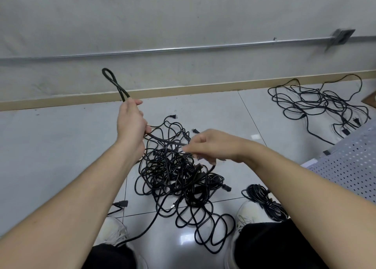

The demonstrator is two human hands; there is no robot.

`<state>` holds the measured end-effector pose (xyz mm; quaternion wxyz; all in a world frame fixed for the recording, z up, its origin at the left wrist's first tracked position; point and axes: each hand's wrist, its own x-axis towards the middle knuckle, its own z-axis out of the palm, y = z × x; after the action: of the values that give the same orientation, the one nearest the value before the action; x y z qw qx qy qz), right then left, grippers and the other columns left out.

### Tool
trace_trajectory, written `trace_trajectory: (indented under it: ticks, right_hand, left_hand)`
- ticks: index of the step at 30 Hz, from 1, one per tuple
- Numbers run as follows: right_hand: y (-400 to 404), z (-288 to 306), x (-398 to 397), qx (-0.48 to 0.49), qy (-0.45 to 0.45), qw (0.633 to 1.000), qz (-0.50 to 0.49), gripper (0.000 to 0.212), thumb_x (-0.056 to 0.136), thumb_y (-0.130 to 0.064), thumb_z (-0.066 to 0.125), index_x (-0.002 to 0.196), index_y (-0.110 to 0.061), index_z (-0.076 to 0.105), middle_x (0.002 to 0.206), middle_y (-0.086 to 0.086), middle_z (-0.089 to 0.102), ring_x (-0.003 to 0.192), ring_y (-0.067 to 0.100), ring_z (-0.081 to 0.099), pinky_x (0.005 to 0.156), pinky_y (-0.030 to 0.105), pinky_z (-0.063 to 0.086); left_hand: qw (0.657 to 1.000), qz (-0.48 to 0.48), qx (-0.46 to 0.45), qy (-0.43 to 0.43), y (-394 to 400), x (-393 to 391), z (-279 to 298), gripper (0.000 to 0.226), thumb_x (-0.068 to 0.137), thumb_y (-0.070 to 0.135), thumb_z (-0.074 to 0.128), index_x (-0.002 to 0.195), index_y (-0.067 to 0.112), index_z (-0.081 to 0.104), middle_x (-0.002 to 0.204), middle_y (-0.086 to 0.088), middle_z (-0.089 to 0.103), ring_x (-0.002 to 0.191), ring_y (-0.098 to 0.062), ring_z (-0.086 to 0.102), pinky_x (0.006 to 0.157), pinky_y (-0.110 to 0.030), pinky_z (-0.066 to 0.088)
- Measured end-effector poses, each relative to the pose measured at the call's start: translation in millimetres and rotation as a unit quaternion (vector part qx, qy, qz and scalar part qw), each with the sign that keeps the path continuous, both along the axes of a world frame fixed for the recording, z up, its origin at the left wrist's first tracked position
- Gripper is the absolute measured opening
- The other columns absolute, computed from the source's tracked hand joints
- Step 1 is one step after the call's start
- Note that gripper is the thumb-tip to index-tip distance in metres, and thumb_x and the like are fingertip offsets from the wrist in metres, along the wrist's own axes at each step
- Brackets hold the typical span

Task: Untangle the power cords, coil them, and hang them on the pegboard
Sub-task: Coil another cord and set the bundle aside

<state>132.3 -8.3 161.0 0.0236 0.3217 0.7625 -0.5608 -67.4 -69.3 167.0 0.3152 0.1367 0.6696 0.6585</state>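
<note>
A tangled heap of black power cords (pixel 175 173) lies on the tiled floor between my feet and the wall. My left hand (pixel 131 122) grips a folded black cord, and its narrow loop (pixel 114 83) sticks up above my fist. From the fist that cord runs right to my right hand (pixel 207 146), which pinches it just above the heap. A white perforated pegboard (pixel 350 167) lies flat at the right edge. A coiled cord bundle (pixel 264 201) rests beside my right shoe.
A second loose tangle of black cords (pixel 317 103) lies at the far right by the skirting board. A metal conduit (pixel 183 49) with a junction box runs along the grey wall. My two white shoes and dark trousers fill the bottom of the view.
</note>
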Motion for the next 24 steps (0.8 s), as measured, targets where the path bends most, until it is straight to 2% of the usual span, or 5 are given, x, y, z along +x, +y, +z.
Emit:
trace_trajectory:
  ticks: [5,12,15,18,24]
  right_hand:
    - [1,11,2,-0.136,0.224,0.958,-0.121,0.023,0.102,-0.019,0.057,0.082,-0.016,0.067,0.058,-0.004,0.041,0.051,0.012,0.036,0.05,0.025,0.046]
    - [-3,15,-10,-0.056,0.247,0.929,-0.272,0.017,0.097,-0.027,0.068,0.085,-0.015,0.067,0.055,-0.008,0.039,0.048,0.011,0.032,0.047,0.026,0.037]
    - [7,17,-7,-0.06,0.234,0.911,-0.334,0.037,0.085,-0.028,0.081,0.066,-0.021,0.05,0.052,-0.009,0.037,0.046,0.01,0.033,0.045,0.025,0.035]
    - [11,17,0,-0.089,0.219,0.91,-0.341,0.047,0.083,-0.029,0.082,0.064,-0.025,0.039,0.056,-0.007,0.035,0.048,0.01,0.031,0.044,0.022,0.03]
    - [19,25,13,-0.178,0.289,0.908,-0.245,0.014,0.094,-0.021,0.067,0.091,-0.017,0.054,0.066,-0.008,0.041,0.056,0.008,0.037,0.049,0.018,0.033]
  left_hand:
    - [0.992,-0.067,-0.101,0.036,3,2,-7,0.028,0.109,0.028,0.035,0.116,0.022,0.061,0.075,0.002,0.041,0.051,-0.012,0.038,0.056,-0.028,0.036]
    - [0.952,-0.281,-0.109,-0.054,-9,40,1,0.084,0.074,0.096,0.042,0.109,0.023,0.066,0.066,0.008,0.038,0.05,-0.01,0.036,0.051,-0.026,0.033]
    - [0.908,-0.397,-0.12,-0.061,-13,55,-1,0.063,0.071,0.079,0.071,0.099,0.025,0.057,0.069,0.009,0.035,0.049,-0.006,0.032,0.045,-0.02,0.028]
    - [0.888,-0.433,-0.116,-0.106,-12,49,-1,0.041,0.085,0.059,0.073,0.083,0.029,0.045,0.067,0.009,0.027,0.051,-0.007,0.023,0.045,-0.019,0.019]
    - [0.88,-0.444,-0.135,-0.103,-14,40,4,0.053,0.093,0.065,0.055,0.066,0.027,0.03,0.064,0.005,0.025,0.051,-0.012,0.021,0.047,-0.022,0.024]
